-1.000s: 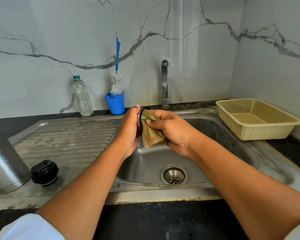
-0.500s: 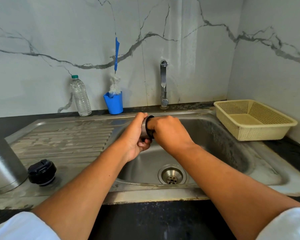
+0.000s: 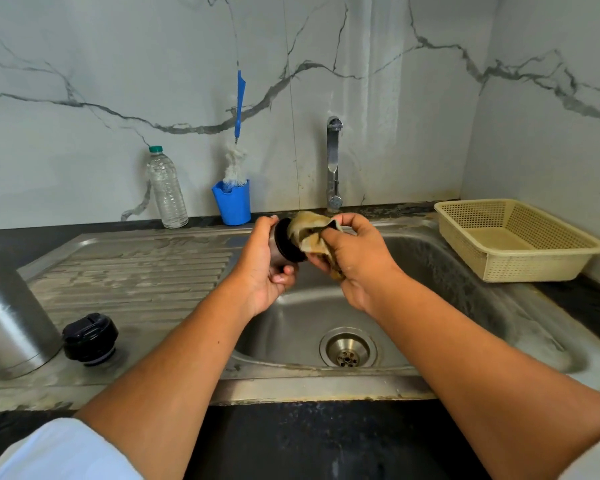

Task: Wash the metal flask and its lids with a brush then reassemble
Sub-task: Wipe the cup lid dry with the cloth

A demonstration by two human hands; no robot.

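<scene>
The left hand's fingers curl round a small metal cup lid with a black rim, held above the sink; the palm hides most of the lid's body. The right hand's fingers pinch a crumpled tan cloth against the lid's black end, which the cloth covers. On the draining board to the left, a black stopper lid sits just beside the metal flask, whose top is cut off by the frame edge. A brush stands in a blue cup at the back wall.
</scene>
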